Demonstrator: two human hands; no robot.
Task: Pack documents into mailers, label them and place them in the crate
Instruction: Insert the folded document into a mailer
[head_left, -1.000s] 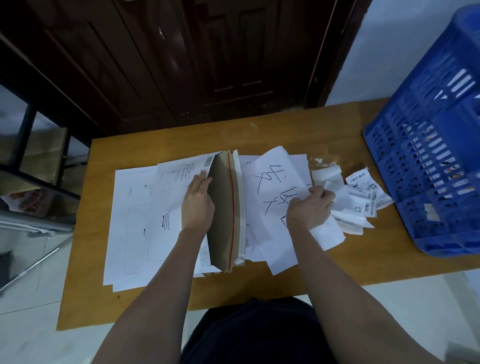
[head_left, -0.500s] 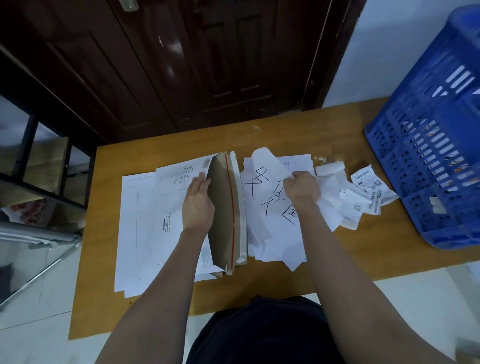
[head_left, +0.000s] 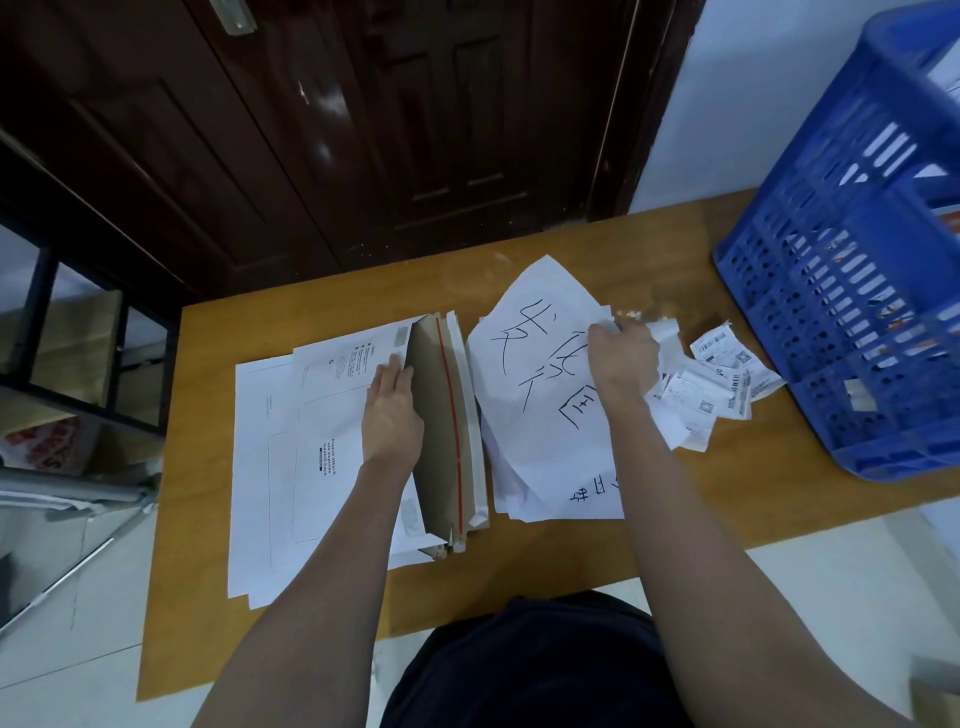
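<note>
My right hand has lifted the white sheet with black handwriting higher, fingers clamped on its top edge. My left hand, fingers straight together, holds open the white cardboard mailer on the wooden desk, left of the blue plastic crate

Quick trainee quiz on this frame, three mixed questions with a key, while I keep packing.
1. True or false: the left hand holds the mailer open by its flap.
2. What does the right hand grip? A) a barcode label B) the handwritten sheet C) the crate's rim
3. Fill in: the blue crate stands at the table's ____ end.

Key: 1 true; 2 B; 3 right.
</note>
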